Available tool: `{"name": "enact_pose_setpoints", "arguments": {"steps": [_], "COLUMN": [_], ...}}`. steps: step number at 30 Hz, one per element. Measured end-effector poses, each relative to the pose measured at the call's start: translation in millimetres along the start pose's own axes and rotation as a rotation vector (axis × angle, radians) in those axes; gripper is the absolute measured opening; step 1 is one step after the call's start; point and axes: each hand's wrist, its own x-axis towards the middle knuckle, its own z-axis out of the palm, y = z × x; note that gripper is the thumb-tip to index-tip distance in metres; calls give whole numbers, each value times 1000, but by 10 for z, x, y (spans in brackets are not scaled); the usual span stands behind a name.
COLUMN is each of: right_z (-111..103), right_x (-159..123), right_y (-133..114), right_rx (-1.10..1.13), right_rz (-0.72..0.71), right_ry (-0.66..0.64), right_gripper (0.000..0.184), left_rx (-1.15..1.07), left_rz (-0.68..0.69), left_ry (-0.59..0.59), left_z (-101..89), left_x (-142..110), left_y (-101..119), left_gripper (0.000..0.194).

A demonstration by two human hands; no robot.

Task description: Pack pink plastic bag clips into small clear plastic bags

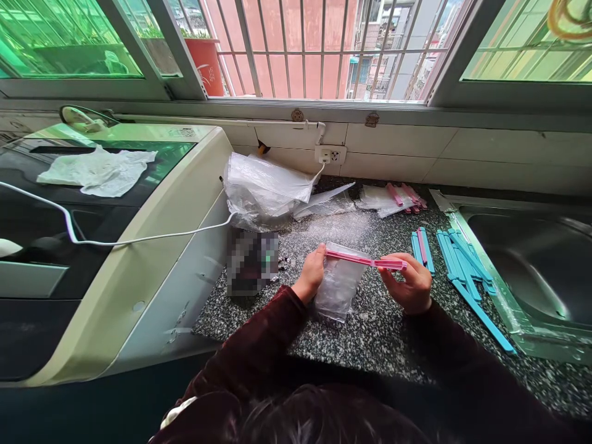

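A clear plastic bag (340, 285) hangs between my hands over the speckled counter, with a pink bag-sealing clip (349, 256) lying along its top edge. My left hand (314, 271) is closed on the bag's upper left corner and the clip's left end. On the other side, my right hand (409, 283) pinches the right end of the clip, which sticks out past the bag. Close to my right hand lie a pair of blue clips with a pink one (422, 250). Farther right is a loose pile of blue clips (467, 265).
Bags with pink clips (393, 198) lie at the back. A crumpled plastic heap (263, 191) sits below the wall socket (330, 154). The sink (531, 259) is right; a washing machine (171, 259) with a white cable across it stands left.
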Motion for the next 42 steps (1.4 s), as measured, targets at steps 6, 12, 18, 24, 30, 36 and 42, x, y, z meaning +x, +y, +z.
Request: {"name": "enact_pose_setpoints", "arguments": {"steps": [6,12,18,24,30,36,42], "right_z": [2,7,4,21,50,49,115], "right_x": [-6,-18,-7,-10,-48,-63,-135], "right_y": [16,31,18,23,51,49,50], "right_rx": [14,19,96,170,260,292,464], "right_rz": [11,10,74,143,252,343,573], "right_ry": [8,14,8,23,21,5,22], "right_gripper": [13,16,15,13,8,7,10], "left_rx": [-14,-21,-10,-35,-31,-34,-51], "left_rz": [-6,-4,-3,-17,4,-4,-14], "left_ry": [30,40,39,70,76,77,80], "left_z": [-3,-3,-12,10,0,-8,-23], "left_x": [5,1,3,-5,1,3,20], "left_y": [20,40,52,92,98,108,94], "left_gripper": [40,40,37,37,38,39,37]}}
